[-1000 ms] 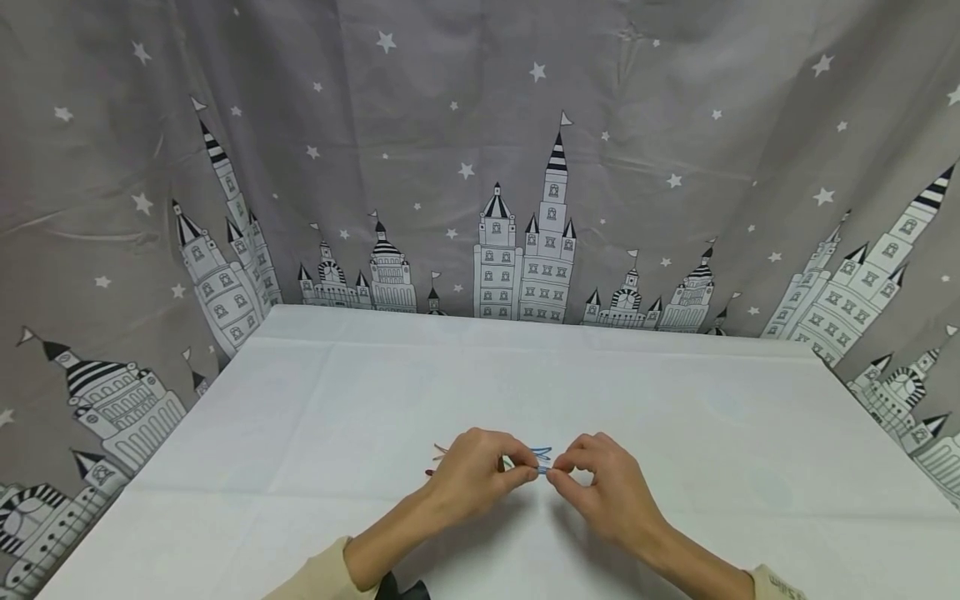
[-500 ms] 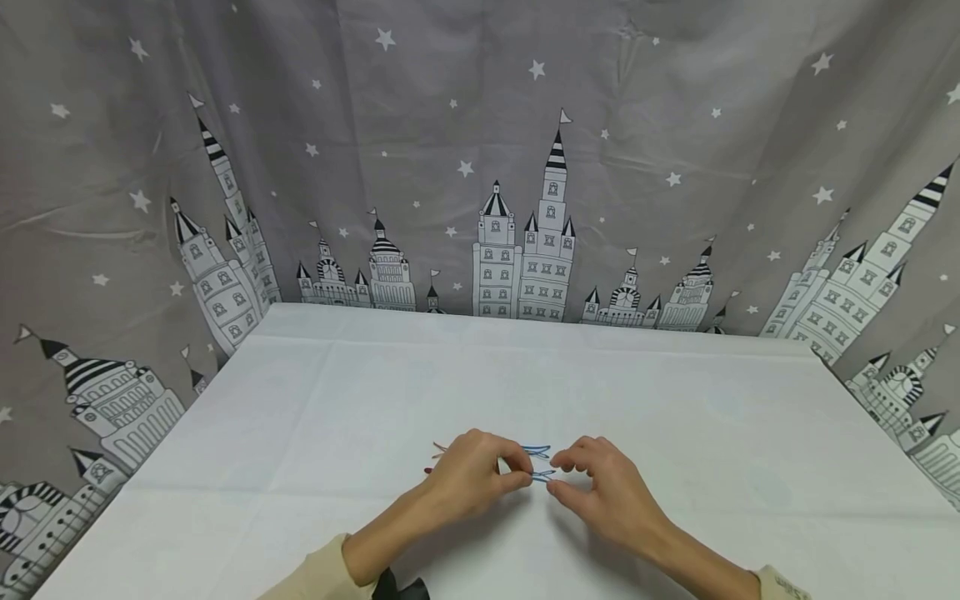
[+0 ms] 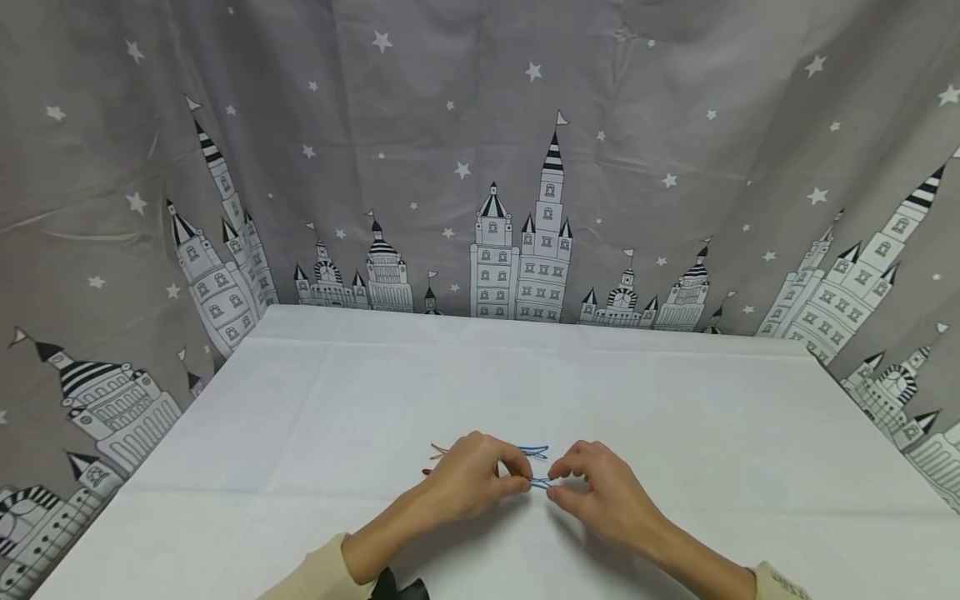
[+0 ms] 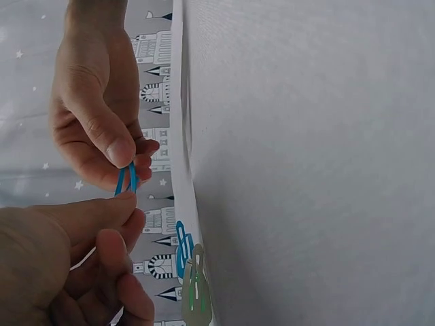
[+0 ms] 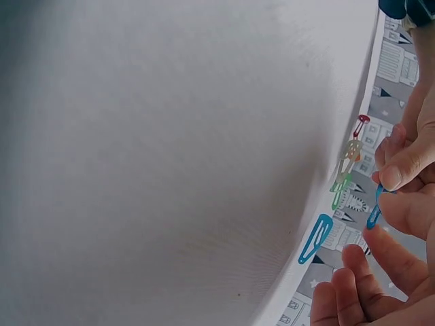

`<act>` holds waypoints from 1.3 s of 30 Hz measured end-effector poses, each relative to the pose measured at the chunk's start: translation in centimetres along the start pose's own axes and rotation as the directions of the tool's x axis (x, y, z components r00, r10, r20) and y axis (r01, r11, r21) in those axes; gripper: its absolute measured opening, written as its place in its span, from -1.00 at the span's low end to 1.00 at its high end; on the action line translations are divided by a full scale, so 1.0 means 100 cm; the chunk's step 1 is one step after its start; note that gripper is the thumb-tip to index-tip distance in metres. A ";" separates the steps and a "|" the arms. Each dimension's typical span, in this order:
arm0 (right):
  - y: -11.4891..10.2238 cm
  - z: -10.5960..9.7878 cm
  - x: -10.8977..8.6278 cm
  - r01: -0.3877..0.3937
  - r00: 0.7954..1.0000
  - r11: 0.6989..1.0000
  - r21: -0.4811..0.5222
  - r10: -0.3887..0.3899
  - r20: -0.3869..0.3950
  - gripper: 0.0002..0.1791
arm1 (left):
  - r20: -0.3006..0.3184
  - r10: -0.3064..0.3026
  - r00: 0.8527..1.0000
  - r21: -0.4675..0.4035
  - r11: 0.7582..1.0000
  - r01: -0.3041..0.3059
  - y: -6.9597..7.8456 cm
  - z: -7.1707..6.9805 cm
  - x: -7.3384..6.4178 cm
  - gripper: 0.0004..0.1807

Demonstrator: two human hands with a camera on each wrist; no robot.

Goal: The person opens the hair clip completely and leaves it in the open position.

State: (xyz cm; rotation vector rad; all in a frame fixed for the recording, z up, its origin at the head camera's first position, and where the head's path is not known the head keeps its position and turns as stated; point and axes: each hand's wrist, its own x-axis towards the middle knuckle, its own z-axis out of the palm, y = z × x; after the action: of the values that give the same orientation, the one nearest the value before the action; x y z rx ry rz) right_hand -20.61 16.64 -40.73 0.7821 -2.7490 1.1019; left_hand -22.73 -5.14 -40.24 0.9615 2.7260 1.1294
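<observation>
Both hands meet over the white table around a blue snap hair clip. My left hand pinches one end of this clip between thumb and index finger. The clip's two arms look spread apart in the head view. My right hand has its thumb and index finger at the other end, one on each side; in the right wrist view its index fingertip meets the clip's tip, while its other fingers are loosely bent. Behind the hands, a second blue hair clip lies on the table.
The white table stretches out in front of a grey curtain printed with castles and stars. In the right wrist view, a red clip, a beige clip and a green clip lie in a row on the table.
The clip's arms have come into view, spread apart, as the right fingers first loosened from its end and then closed in on it again. The left hand stays nearly in place, gripping it.
</observation>
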 end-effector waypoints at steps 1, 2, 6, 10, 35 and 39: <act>0.000 0.000 0.000 -0.003 1.000 1.000 0.003 0.003 0.003 -0.92 | 0.005 -0.003 1.000 0.003 1.000 0.003 0.000 0.000 0.000 -0.94; 0.000 0.000 0.000 -0.007 1.000 1.000 0.006 0.007 0.005 -0.92 | 0.010 -0.006 1.000 0.008 1.000 0.006 0.000 0.000 0.000 -0.94; 0.002 0.001 0.000 -0.023 1.000 1.000 0.010 0.023 0.008 -0.91 | 0.035 -0.021 0.999 0.034 0.999 0.020 0.000 0.001 0.001 -0.96; 0.003 0.001 0.001 -0.043 0.999 0.999 0.006 0.043 0.003 -0.89 | 0.049 -0.027 0.998 0.061 0.998 0.024 -0.001 0.002 0.002 -0.94; 0.015 0.007 0.010 -0.105 0.995 0.995 -0.006 0.105 0.004 -0.89 | 0.032 -0.063 0.997 0.122 0.991 0.059 -0.005 0.008 0.007 -0.94; 0.016 0.009 0.011 -0.096 0.995 0.995 -0.008 0.096 0.008 -0.89 | 0.029 -0.062 0.998 0.125 0.990 0.058 -0.006 0.009 0.006 -0.94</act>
State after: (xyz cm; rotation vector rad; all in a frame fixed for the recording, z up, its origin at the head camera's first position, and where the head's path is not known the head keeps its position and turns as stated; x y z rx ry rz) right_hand -22.24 16.60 -42.11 0.6610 -2.8233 1.1063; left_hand -23.33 -4.55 -41.11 0.8955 2.8064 0.9363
